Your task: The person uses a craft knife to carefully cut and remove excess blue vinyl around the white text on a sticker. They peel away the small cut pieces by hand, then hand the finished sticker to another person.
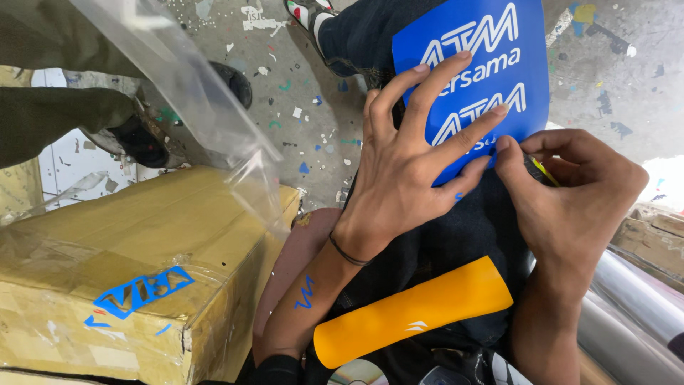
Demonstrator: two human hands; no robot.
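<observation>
A blue vinyl sticker sheet (491,64) with white cut lettering lies across my lap on dark jeans. My left hand (410,167) presses on it with the fingers spread flat. My right hand (570,189) sits at the sheet's lower right edge, closed on a small dark tool with a yellow part (540,170) whose tip meets the sheet. A scrap of blue vinyl sticks to my left forearm (305,294). A rolled orange vinyl sheet (413,312) rests on my lap below the hands.
A taped cardboard box (142,249) with blue vinyl scraps stuck on it stands at left, under a clear plastic sheet (192,93). Another person's legs and black shoes (142,139) are at upper left. Shiny metal tubes (634,306) lie at right. Scraps litter the concrete floor (299,107).
</observation>
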